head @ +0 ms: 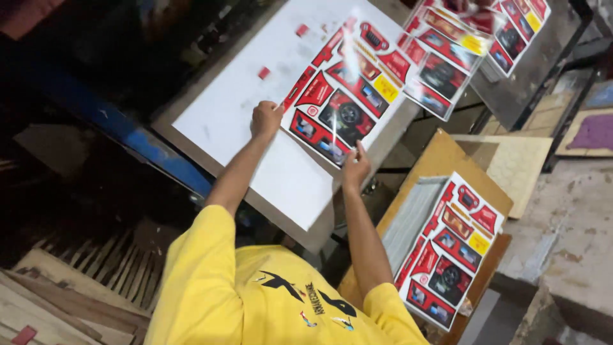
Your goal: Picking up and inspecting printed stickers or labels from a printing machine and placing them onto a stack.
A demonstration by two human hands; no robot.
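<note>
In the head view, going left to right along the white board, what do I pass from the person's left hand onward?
Left hand on the white board → glossy red printed sheet → right hand at that sheet's lower corner → stack of matching printed sheets on the brown board.

Print workshop — stacked printed sheets [447,252], white work board [255,121], scrap boards [70,300].

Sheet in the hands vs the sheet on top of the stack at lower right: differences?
The held sheet lies on the white board, gripped by the left hand and right hand; the stack sheet is untouched. The held sheet shows glare; the stack sheet doesn't. Both carry the same red print.
</note>
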